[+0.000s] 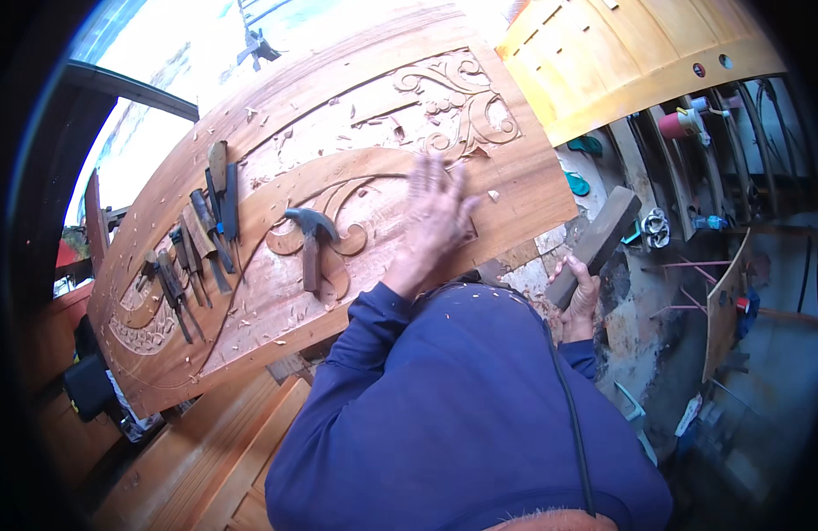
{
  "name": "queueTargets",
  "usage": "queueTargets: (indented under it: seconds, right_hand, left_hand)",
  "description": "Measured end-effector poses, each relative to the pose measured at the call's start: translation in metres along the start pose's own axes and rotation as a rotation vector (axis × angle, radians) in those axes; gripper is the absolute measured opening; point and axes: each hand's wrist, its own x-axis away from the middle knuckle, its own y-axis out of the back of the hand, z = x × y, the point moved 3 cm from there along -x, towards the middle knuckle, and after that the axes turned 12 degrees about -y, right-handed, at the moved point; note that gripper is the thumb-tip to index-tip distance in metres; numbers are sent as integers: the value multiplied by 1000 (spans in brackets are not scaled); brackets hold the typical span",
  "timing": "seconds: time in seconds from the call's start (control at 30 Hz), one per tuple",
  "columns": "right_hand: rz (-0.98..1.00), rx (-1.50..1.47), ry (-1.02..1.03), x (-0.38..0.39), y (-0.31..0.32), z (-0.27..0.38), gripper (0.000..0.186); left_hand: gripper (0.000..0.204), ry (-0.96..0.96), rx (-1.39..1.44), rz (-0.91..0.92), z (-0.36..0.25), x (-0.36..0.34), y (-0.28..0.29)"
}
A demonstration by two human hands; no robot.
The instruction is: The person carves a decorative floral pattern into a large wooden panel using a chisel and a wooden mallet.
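I see the left hand [431,217] blurred, fingers apart, over the carved wooden panel [533,190], toward its right edge; can't tell if it touches. Right hand [581,296]: fingers clamped around a wooden block [608,230] just off the panel's near right corner, gap between. Panel's near edge runs by the blue sweatshirt [480,398]. Plain border along the right edge gives me room. Claw hammer [311,257] mid-panel, handle toward near edge; chisels [196,232] bunched toward left edge.
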Motion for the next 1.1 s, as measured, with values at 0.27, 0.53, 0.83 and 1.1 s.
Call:
queueTargets:
  seconds: [0.27,0.53,0.83,1.1]
  right_hand:
    - [-15,14,140,32,-5,12,45]
    - [222,-65,182,-18,-59,55,33]
    - [462,123,194,-101,-49,112,28]
    - [442,284,126,-164,16,128,33]
  left_hand:
    - [69,131,141,-141,6,-42,7]
    - [71,-224,143,185,-40,-39,-15]
    - [79,266,-42,-91,-10,-95,-35]
    - [71,19,-49,172,-86,-116,-78]
